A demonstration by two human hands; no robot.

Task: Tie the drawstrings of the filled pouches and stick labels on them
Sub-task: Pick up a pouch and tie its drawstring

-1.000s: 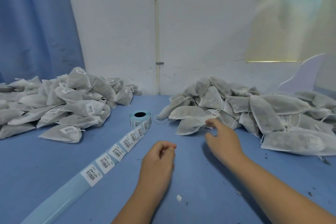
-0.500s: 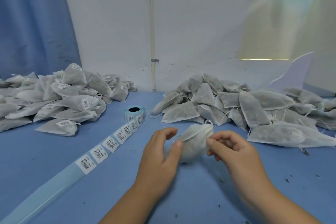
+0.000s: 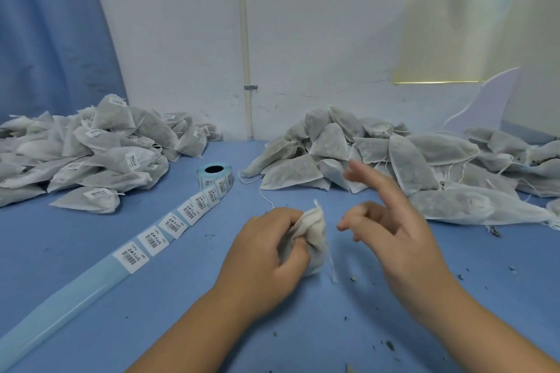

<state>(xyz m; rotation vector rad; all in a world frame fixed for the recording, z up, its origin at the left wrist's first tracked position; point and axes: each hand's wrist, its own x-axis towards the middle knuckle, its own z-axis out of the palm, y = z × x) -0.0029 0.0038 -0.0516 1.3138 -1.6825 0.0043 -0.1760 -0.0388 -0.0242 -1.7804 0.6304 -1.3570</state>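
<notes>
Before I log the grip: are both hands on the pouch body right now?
No: only the left hand grips the pouch; the right hand is raised apart from it, to its right.

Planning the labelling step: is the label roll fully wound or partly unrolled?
Partly unrolled: from the label roll a strip of labels trails across the table to the near left.

blue table (image 3: 91, 251), white barcoded labels (image 3: 169, 225)

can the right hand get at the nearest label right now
Probably not directly: the left hand, gripping the pouch, sits between the right hand and that label; it would have to cross over.
</notes>
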